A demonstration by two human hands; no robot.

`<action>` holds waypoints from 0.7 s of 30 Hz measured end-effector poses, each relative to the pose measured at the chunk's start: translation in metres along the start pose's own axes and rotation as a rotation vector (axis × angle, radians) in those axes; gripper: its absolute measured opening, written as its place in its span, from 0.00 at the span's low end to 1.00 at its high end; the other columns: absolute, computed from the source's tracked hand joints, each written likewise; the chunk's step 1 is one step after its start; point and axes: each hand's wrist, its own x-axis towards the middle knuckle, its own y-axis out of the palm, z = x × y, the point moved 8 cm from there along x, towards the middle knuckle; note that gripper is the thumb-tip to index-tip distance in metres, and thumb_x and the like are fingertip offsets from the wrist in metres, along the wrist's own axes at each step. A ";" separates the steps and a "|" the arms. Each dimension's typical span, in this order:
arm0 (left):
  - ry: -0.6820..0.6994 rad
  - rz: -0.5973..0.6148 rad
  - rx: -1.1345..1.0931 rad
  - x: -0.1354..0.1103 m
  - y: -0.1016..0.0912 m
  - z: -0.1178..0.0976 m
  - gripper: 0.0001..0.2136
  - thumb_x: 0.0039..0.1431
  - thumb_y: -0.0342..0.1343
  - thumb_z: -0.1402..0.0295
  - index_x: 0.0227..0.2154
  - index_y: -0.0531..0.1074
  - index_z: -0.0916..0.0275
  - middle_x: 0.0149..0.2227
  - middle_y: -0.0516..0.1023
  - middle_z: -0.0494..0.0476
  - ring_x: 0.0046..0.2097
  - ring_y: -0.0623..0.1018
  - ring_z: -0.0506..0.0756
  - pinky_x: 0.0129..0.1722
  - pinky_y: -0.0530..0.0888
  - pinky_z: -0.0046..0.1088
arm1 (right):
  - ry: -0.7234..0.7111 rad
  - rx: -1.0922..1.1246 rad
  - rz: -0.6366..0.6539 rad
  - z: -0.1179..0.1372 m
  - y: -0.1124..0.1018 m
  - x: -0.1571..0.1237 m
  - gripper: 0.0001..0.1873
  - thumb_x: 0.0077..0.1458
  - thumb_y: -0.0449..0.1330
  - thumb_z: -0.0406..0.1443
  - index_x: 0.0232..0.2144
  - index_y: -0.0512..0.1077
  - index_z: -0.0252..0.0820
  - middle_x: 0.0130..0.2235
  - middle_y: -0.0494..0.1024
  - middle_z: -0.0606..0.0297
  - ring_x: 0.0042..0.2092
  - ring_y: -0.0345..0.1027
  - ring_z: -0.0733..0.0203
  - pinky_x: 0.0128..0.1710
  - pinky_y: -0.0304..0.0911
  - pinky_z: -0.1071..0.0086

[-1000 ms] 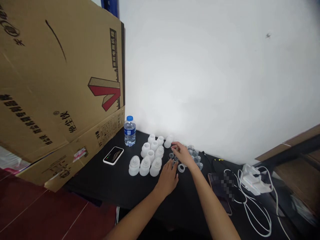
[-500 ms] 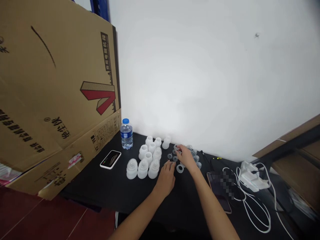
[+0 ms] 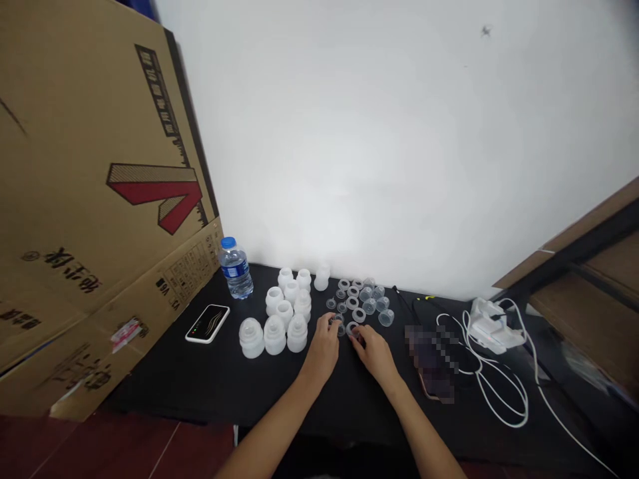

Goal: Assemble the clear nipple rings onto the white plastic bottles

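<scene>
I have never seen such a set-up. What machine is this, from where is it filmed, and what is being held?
There is no machine: these are a person's bare hands, filmed by a camera on that person's head, looking forward and down. White bottles stand on a black table, with a water bottle further left. To their right lie clear rings and clear domes. The left hand reaches small clear pieces; the right hand has its fingers at one ring. Whether either truly grips something, I cannot tell.
</scene>
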 end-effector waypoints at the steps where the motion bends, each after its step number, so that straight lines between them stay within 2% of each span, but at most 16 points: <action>1: 0.002 -0.003 0.000 0.000 -0.002 0.000 0.21 0.66 0.45 0.84 0.54 0.73 0.59 0.61 0.70 0.66 0.63 0.76 0.64 0.62 0.80 0.53 | -0.004 0.015 -0.025 0.000 -0.001 -0.002 0.10 0.69 0.60 0.44 0.44 0.80 0.49 0.35 0.78 0.60 0.34 0.75 0.50 0.34 0.67 0.63; 6: 0.022 -0.047 -0.015 0.004 -0.017 -0.007 0.15 0.70 0.46 0.80 0.49 0.73 0.58 0.57 0.72 0.64 0.63 0.77 0.63 0.65 0.78 0.53 | 0.024 0.238 -0.135 -0.007 -0.010 -0.007 0.17 0.73 0.57 0.52 0.42 0.75 0.48 0.32 0.75 0.65 0.31 0.70 0.55 0.35 0.66 0.65; 11: 0.074 -0.068 -0.096 0.007 -0.030 -0.020 0.10 0.75 0.47 0.76 0.46 0.71 0.57 0.50 0.76 0.62 0.57 0.79 0.61 0.58 0.80 0.46 | 0.115 0.509 -0.179 -0.018 -0.018 -0.010 0.24 0.72 0.56 0.58 0.35 0.70 0.48 0.28 0.69 0.69 0.29 0.64 0.58 0.31 0.61 0.68; 14: 0.104 -0.031 -0.161 0.007 -0.029 -0.025 0.08 0.76 0.49 0.73 0.48 0.72 0.56 0.48 0.79 0.60 0.52 0.81 0.59 0.55 0.81 0.43 | 0.140 0.586 -0.179 -0.020 -0.019 -0.013 0.23 0.71 0.59 0.57 0.33 0.67 0.48 0.27 0.69 0.71 0.28 0.63 0.60 0.30 0.59 0.69; 17: 0.092 0.020 -0.227 0.007 -0.024 -0.024 0.07 0.77 0.50 0.70 0.48 0.74 0.56 0.48 0.81 0.59 0.47 0.83 0.57 0.50 0.82 0.39 | 0.146 0.642 -0.142 -0.018 -0.014 -0.014 0.19 0.71 0.59 0.55 0.36 0.68 0.48 0.29 0.74 0.70 0.28 0.66 0.60 0.29 0.61 0.69; 21: 0.114 0.092 -0.287 0.005 -0.018 -0.026 0.07 0.77 0.52 0.67 0.46 0.76 0.57 0.46 0.81 0.59 0.46 0.83 0.57 0.47 0.82 0.36 | 0.141 0.738 -0.082 -0.015 -0.005 -0.015 0.16 0.71 0.60 0.52 0.41 0.69 0.48 0.31 0.78 0.69 0.26 0.67 0.61 0.27 0.63 0.70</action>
